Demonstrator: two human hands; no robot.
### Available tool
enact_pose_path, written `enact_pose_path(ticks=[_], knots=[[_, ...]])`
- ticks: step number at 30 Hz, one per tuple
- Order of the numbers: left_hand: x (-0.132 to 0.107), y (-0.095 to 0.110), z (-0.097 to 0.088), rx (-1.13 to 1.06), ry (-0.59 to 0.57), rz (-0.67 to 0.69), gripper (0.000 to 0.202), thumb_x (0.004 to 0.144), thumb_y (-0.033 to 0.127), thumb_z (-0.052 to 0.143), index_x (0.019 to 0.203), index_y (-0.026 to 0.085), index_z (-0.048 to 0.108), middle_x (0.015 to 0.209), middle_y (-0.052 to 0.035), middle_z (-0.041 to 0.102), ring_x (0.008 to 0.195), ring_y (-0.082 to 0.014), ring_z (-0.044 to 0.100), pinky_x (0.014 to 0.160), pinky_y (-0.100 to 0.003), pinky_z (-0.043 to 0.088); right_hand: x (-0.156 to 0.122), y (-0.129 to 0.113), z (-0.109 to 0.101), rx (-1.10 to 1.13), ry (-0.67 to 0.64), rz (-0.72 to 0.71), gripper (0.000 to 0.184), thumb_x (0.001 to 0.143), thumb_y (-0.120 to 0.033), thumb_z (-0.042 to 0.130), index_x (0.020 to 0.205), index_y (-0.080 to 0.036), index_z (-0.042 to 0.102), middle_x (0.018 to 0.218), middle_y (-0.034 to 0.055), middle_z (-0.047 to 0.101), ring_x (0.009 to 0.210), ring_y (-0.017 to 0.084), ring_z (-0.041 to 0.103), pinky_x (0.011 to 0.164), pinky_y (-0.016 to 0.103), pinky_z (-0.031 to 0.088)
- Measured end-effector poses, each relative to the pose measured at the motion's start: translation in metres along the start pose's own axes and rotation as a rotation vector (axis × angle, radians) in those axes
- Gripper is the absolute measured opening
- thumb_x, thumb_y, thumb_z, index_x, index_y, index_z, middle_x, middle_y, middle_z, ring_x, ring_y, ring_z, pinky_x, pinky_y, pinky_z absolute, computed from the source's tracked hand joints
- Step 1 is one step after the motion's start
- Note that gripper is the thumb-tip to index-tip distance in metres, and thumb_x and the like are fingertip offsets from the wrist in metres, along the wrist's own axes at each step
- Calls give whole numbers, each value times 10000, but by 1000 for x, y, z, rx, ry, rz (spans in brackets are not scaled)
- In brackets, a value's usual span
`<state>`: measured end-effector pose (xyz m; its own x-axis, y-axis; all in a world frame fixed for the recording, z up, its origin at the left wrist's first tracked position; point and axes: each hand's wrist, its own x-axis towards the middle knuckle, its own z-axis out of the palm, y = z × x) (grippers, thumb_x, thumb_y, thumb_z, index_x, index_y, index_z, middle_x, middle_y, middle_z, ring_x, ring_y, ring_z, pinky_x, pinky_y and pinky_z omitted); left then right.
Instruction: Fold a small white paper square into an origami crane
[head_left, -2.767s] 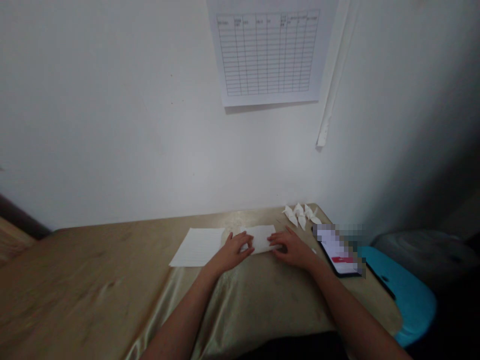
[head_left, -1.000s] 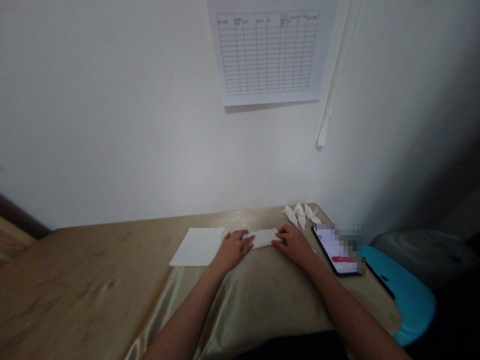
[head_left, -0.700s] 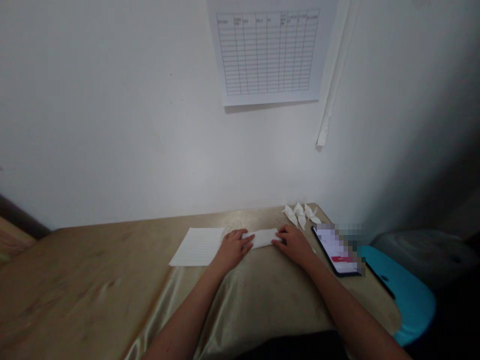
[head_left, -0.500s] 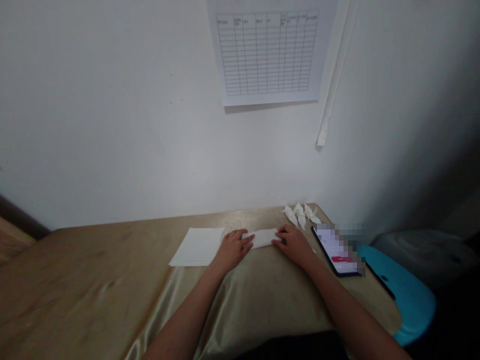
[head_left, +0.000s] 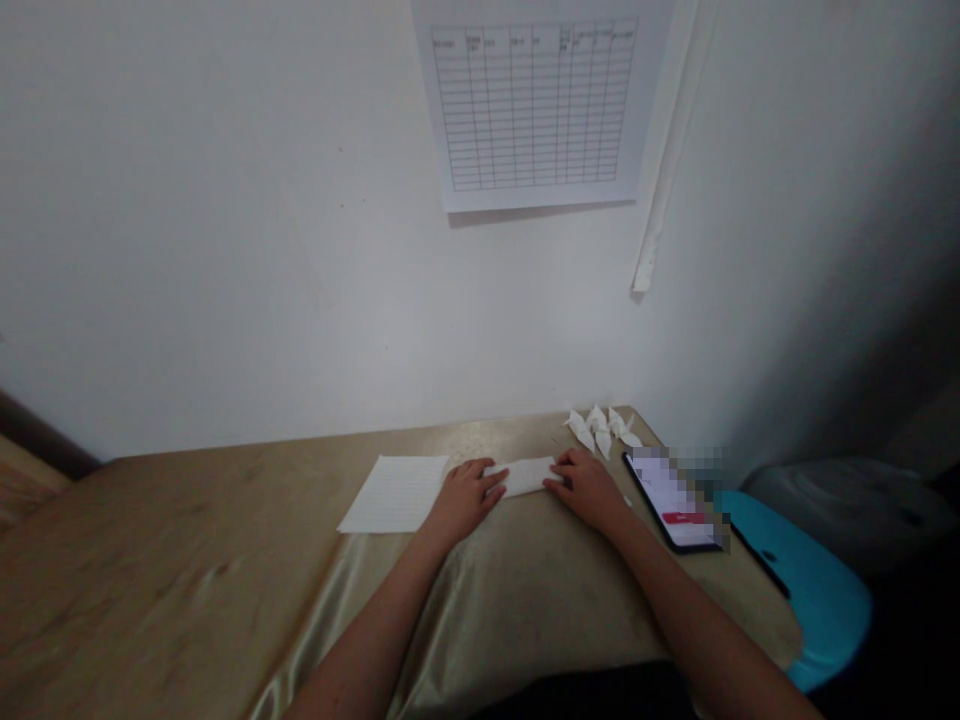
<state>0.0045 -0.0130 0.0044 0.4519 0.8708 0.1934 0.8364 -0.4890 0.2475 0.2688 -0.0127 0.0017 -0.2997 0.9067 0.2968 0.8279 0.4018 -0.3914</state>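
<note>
One folded white paper strip (head_left: 529, 477) lies flat toward the back edge of the cloth-covered table (head_left: 225, 520), between the left hand (head_left: 471, 495) and the right hand (head_left: 589, 485), whose bent fingers touch its two ends, though whether they pinch or only press cannot be told. Its long axis runs left to right, nearly parallel to that back edge, each end pointing at a hand. On the wall chart (head_left: 536, 120) the header is too blurred to read, as is the phone (head_left: 667, 500) near the table's right edge.
</note>
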Motion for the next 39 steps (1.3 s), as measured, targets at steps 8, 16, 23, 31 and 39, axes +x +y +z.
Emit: enact_pose_path(ticks=[8,16,23,31,39], knots=[[10,28,8,68,115,-215,311,906,470,582,1106,279,723,1217,-80,623,1146,-294,530,993,-467,419,2,-7,4,-59,35,41,285,948,-413,551,946,-206,748,1027,91,655,1014,232,586,934,363,455],[14,40,17,81,178,-282,401,842,577,623,1076,261,703,1188,-103,589,1130,-318,500,992,-488,390,5,-18,14,-153,45,162,233,862,-403,635,965,-196,664,1070,114,623,1061,275,549,913,389,434],[13,42,16,75,167,-287,525,815,670,602,1105,242,690,1233,-124,573,1160,-339,486,1013,-506,367,5,-21,24,-130,76,216,439,800,-503,693,1110,-198,630,1154,139,598,1140,321,510,962,436,410],[14,37,15,74,152,-284,543,778,689,644,1101,255,694,1241,-113,586,1163,-333,507,1011,-481,388,5,-14,22,-59,41,181,520,798,-558,708,1233,-282,637,1203,126,558,1167,317,496,1014,451,366],[15,27,7,10,29,-288,473,750,502,763,1161,283,678,1298,-64,582,1213,-291,517,1050,-427,393,10,-6,16,44,-45,233,487,766,-443,759,1227,-316,665,1269,83,521,1217,282,482,1065,425,334]])
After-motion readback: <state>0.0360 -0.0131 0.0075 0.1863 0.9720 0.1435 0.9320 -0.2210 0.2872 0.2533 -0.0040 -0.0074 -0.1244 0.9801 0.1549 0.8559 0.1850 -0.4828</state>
